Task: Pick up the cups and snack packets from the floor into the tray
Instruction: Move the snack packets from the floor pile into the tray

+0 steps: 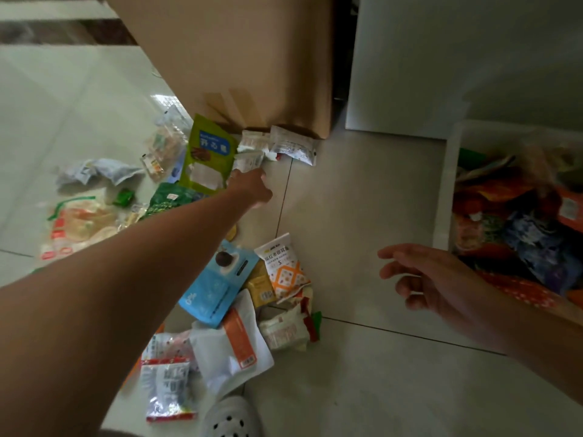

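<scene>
Snack packets lie scattered over the tiled floor. My left hand (252,186) is stretched far forward, its fingertips at a small white packet (249,160) beside a tall green pouch (208,159). The back of the hand hides whether the fingers hold the packet. My right hand (422,279) hovers with fingers spread and nothing in it, just left of the white tray (444,190), which is heaped with colourful packets. More white packets (293,145) lie against the box. Close to me lie a blue pouch (217,285) and an orange-patterned packet (284,269). No cups are visible.
A large cardboard box (252,58) stands behind the packets, with a white cabinet (457,64) to its right. My white clog (232,417) is at the bottom edge. Bare tiles lie between the packets and the tray.
</scene>
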